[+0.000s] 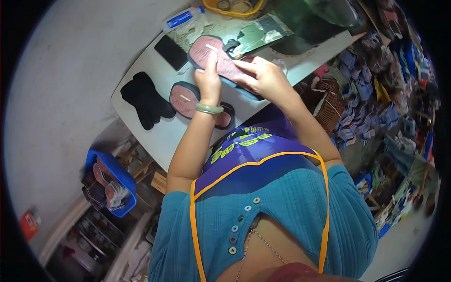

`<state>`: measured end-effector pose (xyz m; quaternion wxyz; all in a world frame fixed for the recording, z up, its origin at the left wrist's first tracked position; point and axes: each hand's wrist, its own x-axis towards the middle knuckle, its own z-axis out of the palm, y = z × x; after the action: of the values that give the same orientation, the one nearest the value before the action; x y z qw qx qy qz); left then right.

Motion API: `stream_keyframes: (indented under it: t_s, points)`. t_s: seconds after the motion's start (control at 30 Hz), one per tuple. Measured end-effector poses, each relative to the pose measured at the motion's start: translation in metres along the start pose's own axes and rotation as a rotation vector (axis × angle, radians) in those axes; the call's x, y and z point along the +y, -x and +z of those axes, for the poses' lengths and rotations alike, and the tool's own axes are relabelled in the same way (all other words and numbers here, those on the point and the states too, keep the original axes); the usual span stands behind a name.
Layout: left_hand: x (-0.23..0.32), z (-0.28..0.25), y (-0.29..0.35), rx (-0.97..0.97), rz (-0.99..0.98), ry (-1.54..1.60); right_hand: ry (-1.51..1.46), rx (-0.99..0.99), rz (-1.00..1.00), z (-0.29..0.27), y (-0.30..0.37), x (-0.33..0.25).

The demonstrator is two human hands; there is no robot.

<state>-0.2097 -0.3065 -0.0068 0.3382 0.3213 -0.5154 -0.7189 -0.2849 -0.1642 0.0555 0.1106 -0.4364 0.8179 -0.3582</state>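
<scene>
While the person's bare left hand [207, 84] holds a flat, oblong, pink-faced slipper sole [224, 66] with a dark grey-blue edge, the bare right hand [267, 79] works at its other end, above the white smooth-topped table [146, 63]. The left thumb lies along the pink face near a short white strip, closed down on the piece, with the other fingers hidden beneath it. The right forefinger and thumb reach onto the same face, parted by a narrow gap; whether the remaining right fingers grip the underside, I cannot tell. Handling and pressing the upper face seems to be the step in hand, and the next move probably calls for a firm left hold on the edge, with light, exact contact from the right fingertips. Partly behind the left forearm, with its pale green bangle [209, 108], lies a second pink-faced sole with a dark rim [184, 99], apart from a limp black cloth-like bundle [145, 99]. Near the held sole's far end rests a flat black rectangular slab [171, 52].
</scene>
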Motion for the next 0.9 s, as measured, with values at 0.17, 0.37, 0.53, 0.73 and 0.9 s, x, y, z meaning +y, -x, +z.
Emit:
stream_keyframes:
  t_s: [0.17,0.37,0.53,0.73,0.9]
  points:
    - [0.0,0.004,-0.012,0.076,-0.06,-0.015,-0.81,0.026,0.355,0.01,0.007,0.018]
    - [-0.004,0.003,-0.03,0.199,-0.152,-0.037,-1.393,-0.44,0.715,0.009,0.034,0.015]
    - [-0.019,-0.022,-0.06,0.104,0.27,-0.626,-1.204,-0.284,0.756,0.019,0.013,-0.007]
    - [0.048,-0.017,-0.098,-0.907,0.888,-1.287,-1.238,-0.231,0.722,0.039,0.0,-0.007]
    - [0.075,0.002,-0.121,-1.299,0.728,-1.381,-1.269,-0.246,0.669,0.051,-0.01,-0.002]
